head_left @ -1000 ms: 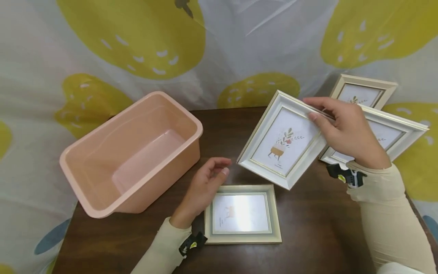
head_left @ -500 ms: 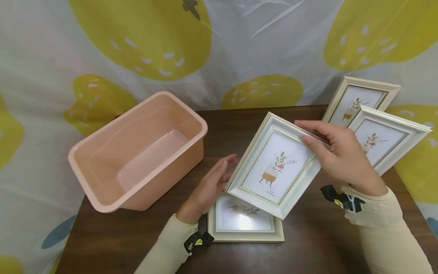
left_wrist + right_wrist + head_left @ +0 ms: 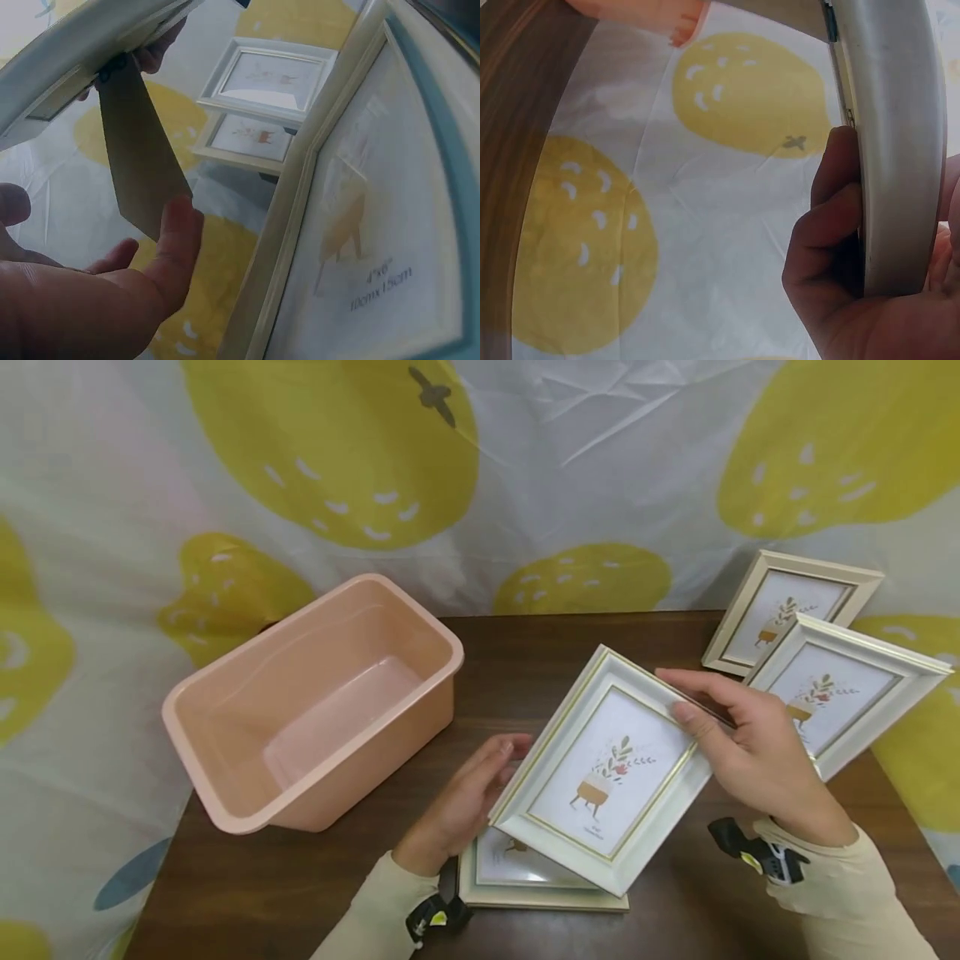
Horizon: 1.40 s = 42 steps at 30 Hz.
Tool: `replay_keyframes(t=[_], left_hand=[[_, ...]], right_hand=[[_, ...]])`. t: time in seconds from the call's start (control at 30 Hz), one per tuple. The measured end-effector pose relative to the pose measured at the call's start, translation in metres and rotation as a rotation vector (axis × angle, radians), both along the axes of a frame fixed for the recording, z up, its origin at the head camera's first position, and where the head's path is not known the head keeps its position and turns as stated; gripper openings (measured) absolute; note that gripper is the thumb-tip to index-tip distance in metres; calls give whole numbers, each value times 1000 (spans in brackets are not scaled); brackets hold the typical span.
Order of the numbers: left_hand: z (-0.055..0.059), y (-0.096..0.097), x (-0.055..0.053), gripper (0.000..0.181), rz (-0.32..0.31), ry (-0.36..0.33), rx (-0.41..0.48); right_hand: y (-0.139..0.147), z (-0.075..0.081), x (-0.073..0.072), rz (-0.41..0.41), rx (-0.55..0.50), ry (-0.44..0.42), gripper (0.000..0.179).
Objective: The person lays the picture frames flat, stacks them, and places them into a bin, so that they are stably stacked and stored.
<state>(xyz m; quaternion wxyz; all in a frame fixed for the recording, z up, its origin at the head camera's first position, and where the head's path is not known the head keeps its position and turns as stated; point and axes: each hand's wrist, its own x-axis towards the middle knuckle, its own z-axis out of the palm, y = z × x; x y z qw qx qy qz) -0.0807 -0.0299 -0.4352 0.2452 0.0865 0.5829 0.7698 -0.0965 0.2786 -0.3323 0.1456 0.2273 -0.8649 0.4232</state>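
My right hand [image 3: 761, 756] grips a white picture frame [image 3: 607, 768] by its upper right side, thumb on the front and fingers behind. Gold lines edge its picture of a potted plant, and it is held tilted above the table. At its lower left edge is my left hand [image 3: 465, 806], fingers loosely bent and partly hidden behind it. In the left wrist view a stand flap [image 3: 142, 150] sticks out from the frame's back, and a left fingertip overlaps the flap's lower end. Beneath, a cream picture frame [image 3: 543, 899] lies face up, partly covered.
A pink plastic bin [image 3: 375, 768] stands on the left of the dark wooden table [image 3: 525, 652]. At the right back, a beige frame [image 3: 795, 618] and another white frame [image 3: 840, 697] stand upright. Behind the table hangs a fruit-patterned cloth [image 3: 585, 485].
The right hand has brought the white picture frame down and nearer, over the lying frame. The left hand has come to its left edge, with fingers now behind it.
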Motion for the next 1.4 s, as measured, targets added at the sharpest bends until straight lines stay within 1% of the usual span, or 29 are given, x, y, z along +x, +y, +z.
replay_keyframes(t=[0.17, 0.33, 0.47, 0.53, 0.6, 0.67, 0.77, 0.83, 0.9, 0.97, 1.07, 1.13, 1.2, 1.27, 1.33, 1.4], left_hand=[[1, -4, 1, 57, 28, 9, 12], [2, -8, 3, 57, 33, 36, 65], [0, -11, 5, 59, 47, 80, 92], [-1, -12, 7, 56, 62, 101, 86], [-2, -13, 10, 50, 93, 119, 67], [-3, -12, 13, 50, 128, 147, 46], [-3, -11, 18, 63, 186, 192, 40], [-2, -8, 21, 72, 231, 218, 38], [-2, -6, 25, 77, 288, 230, 34], [-2, -5, 29, 78, 359, 239, 24], [-2, -5, 33, 75, 453, 244, 13], [-2, -7, 33, 69, 494, 254, 17], [-2, -12, 33, 64, 503, 261, 4], [-5, -19, 33, 58, 498, 270, -35], [-8, -28, 34, 56, 480, 270, -100], [-11, -37, 35, 55, 458, 254, -176]], right_hand=[[6, -7, -2, -48, -32, 0, 42], [11, -16, -4, -112, -66, -2, 38], [12, -26, -6, -178, -106, -51, 33], [12, -33, -6, -222, -125, -84, 31], [11, -40, -5, -269, -147, -125, 30], [9, -48, -3, -323, -166, -164, 30], [1, -59, 3, -400, -181, -210, 30], [-5, -66, 8, -430, -166, -232, 32], [-11, -74, 15, -429, -140, -259, 34], [-14, -80, 21, -402, -107, -295, 37], [-16, -86, 30, -351, -66, -357, 40], [-16, -87, 34, -335, -33, -376, 39], [-16, -88, 37, -328, 2, -386, 37], [-17, -88, 41, -310, 20, -392, 34], [-20, -90, 45, -280, 28, -410, 33], [-22, -92, 50, -232, 10, -438, 36]])
